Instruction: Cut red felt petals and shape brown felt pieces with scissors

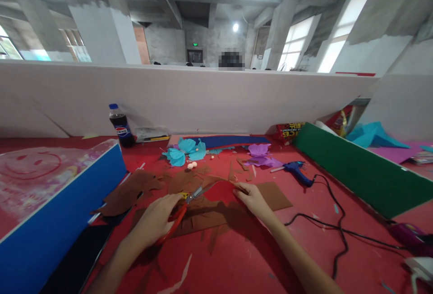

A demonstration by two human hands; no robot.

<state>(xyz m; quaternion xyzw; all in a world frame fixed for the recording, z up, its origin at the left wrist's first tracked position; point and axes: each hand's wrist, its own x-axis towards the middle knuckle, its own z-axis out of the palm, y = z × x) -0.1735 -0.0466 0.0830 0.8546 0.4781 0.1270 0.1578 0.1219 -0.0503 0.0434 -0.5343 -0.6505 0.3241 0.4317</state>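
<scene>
My left hand [156, 218] is closed around a pair of scissors [194, 194] with red-orange handles; the blades point right. My right hand [252, 198] is pinched on a thin brown strip [219, 178], which runs leftward from the fingers just beyond the blade tips. Whether the blades touch the strip, I cannot tell. Beneath the hands lie brown sheets and offcuts [203, 217], some with slits along the edge. A brown rectangular sheet [274, 195] rests right of my right hand, and a larger brown piece [130, 192] lies to the left.
Blue flowers [184, 151] and a purple flower [260, 154] sit at the back. A blue glue gun [297, 172] trails its black cord rightward. Blue [67, 199] and green [358, 167] boards stand at the sides. A cola bottle [121, 125] stands by the white partition [203, 100].
</scene>
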